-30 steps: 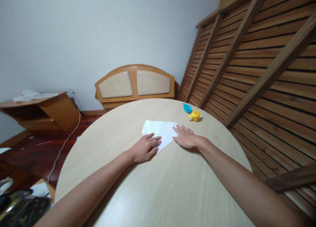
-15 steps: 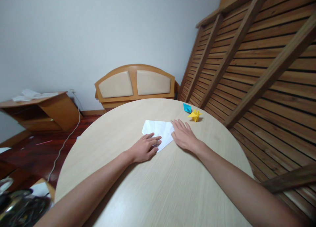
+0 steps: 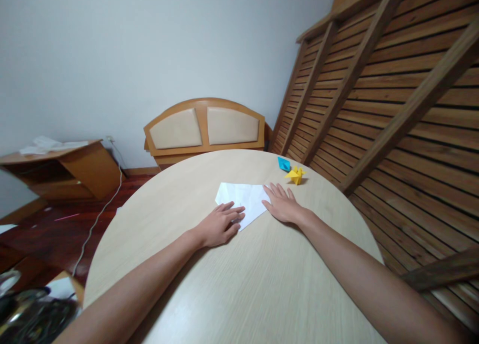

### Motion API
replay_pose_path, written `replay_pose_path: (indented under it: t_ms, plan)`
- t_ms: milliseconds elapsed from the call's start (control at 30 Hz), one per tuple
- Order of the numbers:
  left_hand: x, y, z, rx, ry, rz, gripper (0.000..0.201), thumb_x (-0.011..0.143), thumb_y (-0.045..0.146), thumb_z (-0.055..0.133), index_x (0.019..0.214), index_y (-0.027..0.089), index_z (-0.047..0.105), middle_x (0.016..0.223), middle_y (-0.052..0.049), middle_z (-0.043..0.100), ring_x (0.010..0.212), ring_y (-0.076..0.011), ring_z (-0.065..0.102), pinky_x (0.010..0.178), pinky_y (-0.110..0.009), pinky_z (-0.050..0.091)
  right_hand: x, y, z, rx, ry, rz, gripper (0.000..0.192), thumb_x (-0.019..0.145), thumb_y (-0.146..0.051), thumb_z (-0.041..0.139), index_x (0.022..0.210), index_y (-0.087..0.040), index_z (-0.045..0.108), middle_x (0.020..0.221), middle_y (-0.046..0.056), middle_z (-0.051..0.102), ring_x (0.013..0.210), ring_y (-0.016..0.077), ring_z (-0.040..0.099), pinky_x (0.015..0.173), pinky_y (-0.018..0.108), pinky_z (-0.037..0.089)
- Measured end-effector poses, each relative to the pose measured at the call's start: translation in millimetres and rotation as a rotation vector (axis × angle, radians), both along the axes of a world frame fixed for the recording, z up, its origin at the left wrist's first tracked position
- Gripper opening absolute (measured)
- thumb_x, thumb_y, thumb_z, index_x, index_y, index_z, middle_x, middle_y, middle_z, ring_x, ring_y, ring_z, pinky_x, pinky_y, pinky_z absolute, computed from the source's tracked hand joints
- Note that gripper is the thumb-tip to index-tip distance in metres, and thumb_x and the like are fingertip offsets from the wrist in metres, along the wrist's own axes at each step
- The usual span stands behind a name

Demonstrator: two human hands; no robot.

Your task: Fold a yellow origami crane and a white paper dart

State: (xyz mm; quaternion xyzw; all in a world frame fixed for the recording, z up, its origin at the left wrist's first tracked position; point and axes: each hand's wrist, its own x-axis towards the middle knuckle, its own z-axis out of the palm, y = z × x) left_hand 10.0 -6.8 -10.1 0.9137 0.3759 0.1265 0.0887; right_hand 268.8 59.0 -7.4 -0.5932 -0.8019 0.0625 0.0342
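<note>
A white sheet of paper (image 3: pixel 243 198) is laid flat on the round, pale wooden table (image 3: pixel 239 274), folded so that a pointed shape with slanted edges and a visible crease is formed. It is pinned between the two hands, its near corner lying under the fingers of the left hand and its right edge under the fingertips of the right hand. The left hand (image 3: pixel 219 227) is pressed palm down, its fingers (image 3: pixel 234 215) stretched forward and held close together on the paper; nothing is gripped. The right hand (image 3: pixel 282 207) is also laid flat, its fingers (image 3: pixel 273 192) spread slightly and extended, with only the tips resting on the paper's right edge while the palm is set on the bare table. Just beyond the right fingertips, a small yellow folded paper figure (image 3: pixel 295 174) is seen, and a blue folded paper figure (image 3: pixel 283 163) is placed just behind it; both are apart from the hand and untouched.
</note>
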Motion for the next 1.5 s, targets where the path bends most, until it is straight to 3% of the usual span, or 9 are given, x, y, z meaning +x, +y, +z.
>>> replay_pose_path:
  t_ms: [133, 267, 533, 700, 833, 967, 1133, 1367, 1500]
  plan:
    - [0, 0, 2.1, -0.002, 0.011, -0.005, 0.041, 0.097, 0.029, 0.045, 0.136, 0.021, 0.054, 0.15, -0.006, 0.047, 0.142, -0.0332, 0.034, 0.115, -0.055, 0.032, -5, -7, 10.3, 0.125, 0.178, 0.38, 0.044, 0.099, -0.032, 0.035, 0.136, -0.019, 0.056, 0.15, 0.011, 0.045, 0.145, 0.0274, 0.029, 0.119, 0.049, 0.019]
    - [-5, 3, 4.3, -0.009, 0.009, -0.031, 0.043, 0.095, 0.024, 0.045, 0.136, 0.022, 0.053, 0.15, -0.006, 0.047, 0.143, -0.0327, 0.034, 0.115, -0.057, 0.031, -12, -17, 20.6, 0.01, 0.294, 0.662, 0.044, 0.092, -0.042, 0.053, 0.128, -0.019, 0.063, 0.138, 0.011, 0.058, 0.13, 0.0251, 0.05, 0.111, 0.039, 0.036]
    - [-3, -1, 14.0, 0.097, -0.06, -0.092, 0.032, 0.095, 0.025, 0.044, 0.121, 0.017, 0.06, 0.131, -0.013, 0.057, 0.123, -0.027, 0.051, 0.108, -0.044, 0.041, -11, -19, 23.4, -0.017, 0.268, 0.669, 0.047, 0.084, -0.041, 0.064, 0.127, -0.021, 0.066, 0.139, 0.011, 0.057, 0.127, 0.0261, 0.052, 0.11, 0.039, 0.036]
    - [-9, 0, 10.8, 0.058, -0.062, -0.069, 0.039, 0.094, 0.034, 0.051, 0.128, 0.017, 0.054, 0.134, -0.015, 0.055, 0.123, -0.0273, 0.052, 0.106, -0.042, 0.044, -12, -19, 21.1, 0.009, 0.252, 0.673, 0.047, 0.085, -0.041, 0.063, 0.126, -0.02, 0.067, 0.138, 0.011, 0.058, 0.126, 0.0263, 0.052, 0.109, 0.039, 0.037]
    - [-15, 3, 10.1, 0.02, -0.065, -0.087, 0.049, 0.089, 0.035, 0.057, 0.132, 0.016, 0.049, 0.131, -0.015, 0.059, 0.119, -0.0274, 0.057, 0.102, -0.042, 0.048, -12, -17, 19.2, 0.063, 0.228, 0.652, 0.04, 0.086, -0.025, 0.057, 0.124, -0.021, 0.068, 0.136, 0.01, 0.058, 0.126, 0.0259, 0.051, 0.108, 0.04, 0.035]
    - [-12, 3, 12.6, 0.008, -0.084, -0.154, 0.034, 0.089, 0.029, 0.055, 0.121, 0.018, 0.059, 0.13, -0.013, 0.062, 0.12, -0.0256, 0.058, 0.104, -0.041, 0.047, -16, -16, 17.2, 0.16, 0.19, 0.595, 0.037, 0.087, -0.014, 0.05, 0.116, -0.024, 0.072, 0.125, 0.01, 0.061, 0.119, 0.0258, 0.051, 0.101, 0.042, 0.037]
    - [-6, 2, 15.1, 0.037, -0.08, -0.244, 0.028, 0.093, 0.022, 0.049, 0.116, 0.021, 0.065, 0.13, -0.008, 0.065, 0.127, -0.0232, 0.055, 0.116, -0.045, 0.034, -24, -22, 15.5, 0.159, 0.194, 0.551, 0.03, 0.096, -0.03, 0.049, 0.113, -0.021, 0.072, 0.11, 0.01, 0.063, 0.104, 0.0237, 0.056, 0.093, 0.038, 0.041]
    - [-11, 8, 5.0, 0.046, -0.115, -0.157, 0.03, 0.1, 0.028, 0.045, 0.119, 0.022, 0.067, 0.127, -0.009, 0.063, 0.114, -0.0202, 0.061, 0.099, -0.035, 0.051, -20, -20, 14.8, 0.102, 0.235, 0.622, 0.036, 0.096, -0.038, 0.051, 0.123, -0.021, 0.067, 0.122, 0.011, 0.06, 0.114, 0.025, 0.054, 0.101, 0.039, 0.04]
    - [-12, 13, 1.8, 0.071, -0.119, -0.176, 0.029, 0.101, 0.025, 0.044, 0.119, 0.021, 0.067, 0.121, -0.008, 0.067, 0.116, -0.0193, 0.06, 0.104, -0.036, 0.047, -17, -17, 14.6, 0.072, 0.237, 0.665, 0.037, 0.095, -0.04, 0.052, 0.125, -0.023, 0.066, 0.127, 0.01, 0.06, 0.117, 0.0252, 0.053, 0.103, 0.04, 0.039]
